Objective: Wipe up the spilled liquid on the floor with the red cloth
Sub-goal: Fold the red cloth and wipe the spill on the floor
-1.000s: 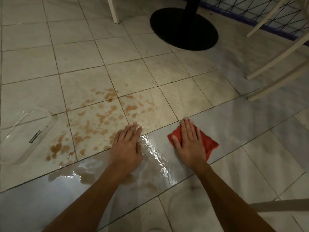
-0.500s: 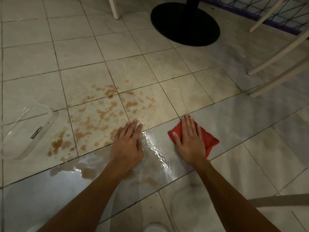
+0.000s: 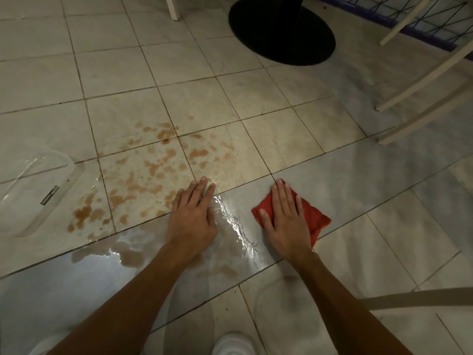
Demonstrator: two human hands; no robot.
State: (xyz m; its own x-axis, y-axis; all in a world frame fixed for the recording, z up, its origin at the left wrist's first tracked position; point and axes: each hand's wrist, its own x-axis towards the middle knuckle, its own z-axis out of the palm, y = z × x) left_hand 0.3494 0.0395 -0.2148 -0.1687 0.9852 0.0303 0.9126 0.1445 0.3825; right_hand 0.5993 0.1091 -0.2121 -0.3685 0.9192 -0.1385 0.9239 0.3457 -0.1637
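Brown spilled liquid [image 3: 143,175] lies in blotches and thin pools across several floor tiles, with a shiny wet streak [image 3: 238,226] between my hands. The red cloth [image 3: 313,219] lies flat on the tile right of that streak. My right hand [image 3: 284,219] presses flat on top of the cloth, fingers together and pointing away from me. My left hand [image 3: 192,216] rests flat on the wet floor at the spill's right edge, holding nothing.
A clear plastic container [image 3: 33,190] lies on the floor at the left, beside the spill. A black round table base [image 3: 281,32] stands ahead. White chair legs [image 3: 422,93] slant in at the right. My white shoe [image 3: 233,344] shows at the bottom edge.
The view has tilted slightly down and nearer, bringing my shoe into view. Both hands and the cloth stay in nearly the same place on the floor.
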